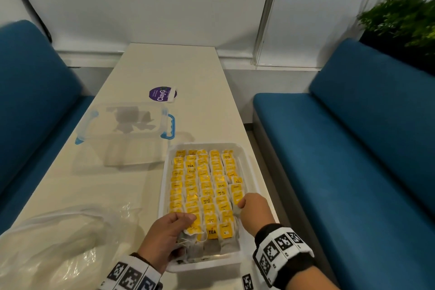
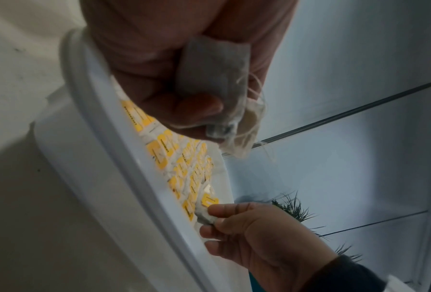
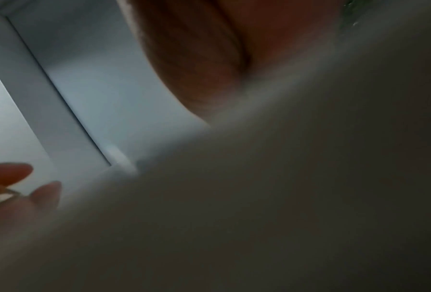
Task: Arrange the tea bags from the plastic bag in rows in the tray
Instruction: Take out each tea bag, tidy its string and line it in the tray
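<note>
Left hand clutches spare grey paper tea bags at the white plastic tray's near edge; right hand pinches one bag into the right-edge row.

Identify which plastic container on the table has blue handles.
The clear storage box beyond the white tray; its blue clip handles set it apart.

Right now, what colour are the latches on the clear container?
Light blue: the latches on the clear container show best in the head view.

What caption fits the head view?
Both hands setting tea bags in a nearly full white tray.
</note>
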{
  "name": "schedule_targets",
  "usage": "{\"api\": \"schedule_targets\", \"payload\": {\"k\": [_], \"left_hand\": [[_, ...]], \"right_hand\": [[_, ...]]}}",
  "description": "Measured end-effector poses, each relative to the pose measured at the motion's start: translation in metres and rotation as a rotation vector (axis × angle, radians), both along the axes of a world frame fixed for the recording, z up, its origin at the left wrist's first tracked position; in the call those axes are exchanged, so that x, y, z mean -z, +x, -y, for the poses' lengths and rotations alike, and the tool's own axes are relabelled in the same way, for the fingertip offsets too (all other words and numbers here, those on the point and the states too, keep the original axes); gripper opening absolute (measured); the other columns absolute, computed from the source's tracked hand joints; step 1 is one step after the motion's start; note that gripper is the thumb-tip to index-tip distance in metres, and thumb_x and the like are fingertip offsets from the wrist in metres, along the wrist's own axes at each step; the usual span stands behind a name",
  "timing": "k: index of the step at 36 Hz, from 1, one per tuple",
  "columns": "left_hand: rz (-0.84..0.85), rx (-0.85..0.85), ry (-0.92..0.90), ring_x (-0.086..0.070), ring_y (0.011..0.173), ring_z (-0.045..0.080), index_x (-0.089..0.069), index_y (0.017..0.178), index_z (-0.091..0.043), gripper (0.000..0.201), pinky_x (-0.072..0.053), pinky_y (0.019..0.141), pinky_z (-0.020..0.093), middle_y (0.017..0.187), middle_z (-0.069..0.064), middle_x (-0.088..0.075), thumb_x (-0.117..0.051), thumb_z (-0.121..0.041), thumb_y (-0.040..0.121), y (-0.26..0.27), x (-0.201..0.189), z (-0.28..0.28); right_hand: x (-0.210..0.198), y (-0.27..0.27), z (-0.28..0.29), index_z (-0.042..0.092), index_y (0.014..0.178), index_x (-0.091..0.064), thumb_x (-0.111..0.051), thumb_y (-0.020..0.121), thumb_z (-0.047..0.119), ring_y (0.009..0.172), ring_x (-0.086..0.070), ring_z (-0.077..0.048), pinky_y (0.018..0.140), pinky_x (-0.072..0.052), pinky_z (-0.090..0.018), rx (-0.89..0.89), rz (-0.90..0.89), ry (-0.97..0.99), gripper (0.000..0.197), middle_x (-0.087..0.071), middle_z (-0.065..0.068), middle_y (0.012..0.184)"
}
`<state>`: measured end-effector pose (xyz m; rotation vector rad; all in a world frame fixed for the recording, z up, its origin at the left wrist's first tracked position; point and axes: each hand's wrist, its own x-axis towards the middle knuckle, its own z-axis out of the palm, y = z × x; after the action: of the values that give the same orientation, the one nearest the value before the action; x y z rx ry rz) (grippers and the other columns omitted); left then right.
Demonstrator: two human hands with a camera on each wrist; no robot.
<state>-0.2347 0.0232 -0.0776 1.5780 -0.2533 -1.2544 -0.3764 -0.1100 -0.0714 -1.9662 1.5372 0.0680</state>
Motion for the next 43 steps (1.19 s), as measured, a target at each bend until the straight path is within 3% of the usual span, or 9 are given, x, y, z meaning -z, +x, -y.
{"api": "schedule_targets", "payload": {"k": [7, 12, 15, 17, 19, 25, 28, 35, 43], "left_hand": [[-0.028, -0.008, -0.017, -0.047, 0.044, 0.014, -0.064, 0.086, -0.003, 0.015, -0.031, 0.037, 0.015, 0.076, 0.014, -0.053, -0.066, -0.018, 0.083, 0.001, 0.001, -0.001], [-0.113, -0.037, -0.047, -0.044, 0.032, 0.012, -0.063, 0.081, -0.005, 0.022, -0.031, 0.036, 0.015, 0.055, 0.005, -0.061, -0.060, -0.026, 0.088, 0.000, -0.005, -0.001], [-0.163, -0.060, -0.058, -0.045, 0.032, 0.013, -0.062, 0.082, -0.006, 0.025, -0.032, 0.036, 0.014, 0.059, 0.008, -0.061, -0.059, -0.029, 0.088, 0.001, -0.005, 0.000], [-0.176, -0.064, -0.062, -0.046, 0.034, 0.014, -0.063, 0.081, -0.006, 0.027, -0.033, 0.038, 0.014, 0.059, 0.008, -0.060, -0.058, -0.032, 0.088, 0.000, -0.004, -0.001], [-0.181, -0.065, -0.066, -0.049, 0.041, 0.016, -0.064, 0.082, -0.006, 0.030, -0.034, 0.044, 0.018, 0.060, 0.007, -0.062, -0.058, -0.035, 0.088, -0.002, -0.004, 0.000], [-0.182, -0.018, -0.057, -0.045, 0.036, 0.013, -0.063, 0.088, -0.008, 0.035, -0.034, 0.038, 0.017, 0.049, 0.002, -0.053, -0.056, -0.042, 0.087, -0.011, -0.012, 0.000], [-0.193, 0.015, -0.064, -0.048, 0.039, 0.013, -0.062, 0.097, -0.007, 0.045, -0.034, 0.037, 0.017, 0.053, 0.004, -0.055, -0.059, -0.048, 0.079, -0.012, -0.013, -0.003], [-0.149, 0.080, -0.109, -0.058, 0.054, 0.012, -0.060, 0.086, -0.013, 0.043, -0.029, 0.043, 0.017, 0.073, -0.001, -0.064, -0.082, -0.033, 0.056, -0.012, -0.015, -0.013], [-0.135, 0.069, -0.158, -0.056, 0.053, 0.011, -0.062, 0.090, -0.008, 0.030, -0.027, 0.040, 0.016, 0.065, 0.000, -0.064, -0.069, -0.022, 0.064, -0.015, -0.021, -0.010]], "right_hand": [[0.002, 0.001, -0.005, 0.006, 0.129, -0.046, -0.039, 0.094, 0.001, 0.111, -0.056, -0.027, 0.090, -0.051, -0.032, -0.045, -0.005, -0.004, 0.036, -0.047, -0.012, 0.130], [-0.012, -0.004, -0.012, 0.025, 0.135, -0.040, -0.050, 0.091, 0.003, 0.110, -0.057, -0.018, 0.093, -0.050, -0.032, 0.061, 0.353, -0.107, 0.050, -0.048, 0.003, 0.131], [-0.039, -0.005, -0.014, 0.041, 0.129, -0.032, -0.058, 0.090, 0.007, 0.079, -0.063, -0.009, 0.064, -0.054, -0.017, 0.205, 0.692, -0.116, 0.058, -0.056, 0.009, 0.107], [-0.054, -0.004, -0.015, 0.030, 0.117, -0.047, -0.062, 0.088, 0.012, 0.064, -0.061, -0.008, 0.053, -0.052, -0.017, 0.163, 0.728, -0.097, 0.038, -0.062, -0.002, 0.091], [-0.065, -0.002, -0.018, 0.022, 0.107, -0.060, -0.069, 0.083, 0.021, 0.061, -0.058, -0.008, 0.061, -0.055, -0.024, 0.000, 0.673, 0.003, 0.025, -0.066, -0.008, 0.086], [-0.053, 0.011, -0.041, 0.023, 0.087, -0.065, -0.079, 0.073, 0.029, 0.059, -0.050, 0.001, 0.063, -0.046, -0.018, -0.353, 0.508, 0.141, 0.021, -0.060, 0.008, 0.078], [-0.042, 0.013, -0.044, 0.022, 0.070, -0.058, -0.071, 0.081, 0.021, 0.059, -0.053, -0.005, 0.061, -0.047, -0.018, -0.293, 0.529, 0.113, 0.018, -0.058, 0.006, 0.069], [-0.038, 0.006, -0.035, 0.006, 0.082, -0.058, -0.061, 0.089, 0.010, 0.043, -0.050, -0.006, 0.040, -0.034, -0.009, -0.065, 0.681, 0.157, 0.008, -0.053, -0.007, 0.062], [-0.038, 0.004, -0.037, 0.009, 0.077, -0.054, -0.060, 0.089, 0.008, 0.040, -0.047, -0.007, 0.038, -0.034, -0.012, -0.025, 0.734, 0.198, 0.013, -0.049, -0.006, 0.057]]}}
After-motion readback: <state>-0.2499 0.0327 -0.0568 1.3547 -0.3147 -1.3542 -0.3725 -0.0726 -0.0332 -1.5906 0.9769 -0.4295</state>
